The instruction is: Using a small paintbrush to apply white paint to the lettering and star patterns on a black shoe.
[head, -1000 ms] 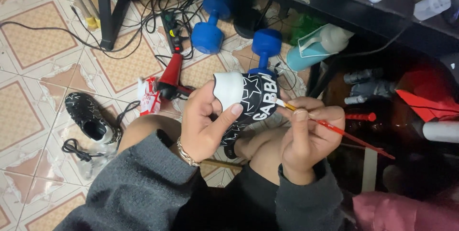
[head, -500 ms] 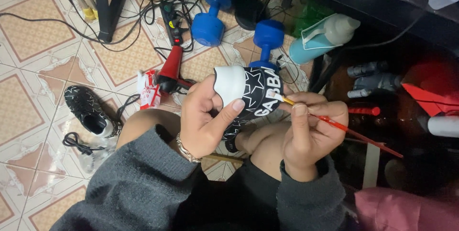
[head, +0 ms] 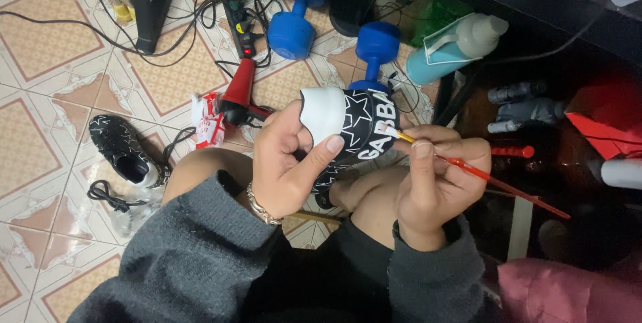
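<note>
Brush tip hidden behind shoe; left hand gripping shoe, right hand pinching brush.

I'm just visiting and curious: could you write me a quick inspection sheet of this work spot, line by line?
Surface: patterned tiled floor; work held over the lap.
Job's things: black star-printed shoe; red-handled paintbrush, tip at the shoe.
Clutter: second shoe, blue dumbbells, red hair dryer, teal bottle.
Grippers: left hand grips the shoe; right hand holds the brush.
Cables: black tangle around a power strip.
Surroundings: dark table leg.
</note>
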